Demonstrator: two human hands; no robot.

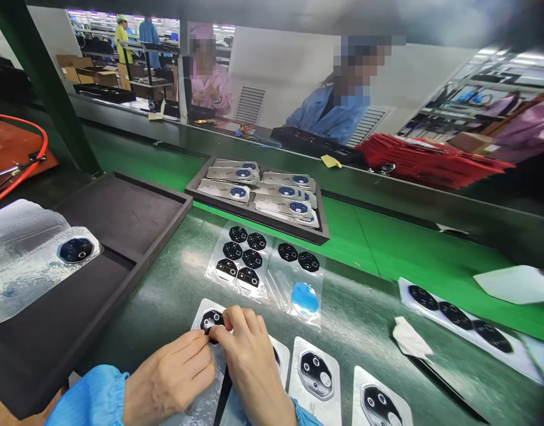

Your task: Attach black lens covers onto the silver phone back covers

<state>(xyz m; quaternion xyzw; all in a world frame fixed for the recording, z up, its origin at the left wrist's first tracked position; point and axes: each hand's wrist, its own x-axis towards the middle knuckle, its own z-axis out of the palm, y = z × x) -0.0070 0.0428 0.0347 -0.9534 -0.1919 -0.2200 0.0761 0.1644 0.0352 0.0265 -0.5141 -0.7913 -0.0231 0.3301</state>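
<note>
My left hand (167, 376) and my right hand (249, 358) meet over a silvery phone back panel (199, 315) lying on the green bench. Its black octagonal camera plate (212, 320) is partly covered by my fingers. Both hands are closed in a pinch at the plate's lower edge; whatever sits between the fingertips is too small to make out. Just right of my right wrist lies a similar panel, mostly hidden. Farther right are a panel with a black camera plate (315, 374) and another back panel (380, 402), cut off by the frame.
Beyond my hands lie clear sheets of black octagonal stickers (253, 258), one with a blue piece (304, 297). A dark tray (322, 231) holds stacked panels. Left, another tray (134, 278) carries a large panel (27, 260). A white-tipped tool (411, 338) lies right. Co-workers sit opposite.
</note>
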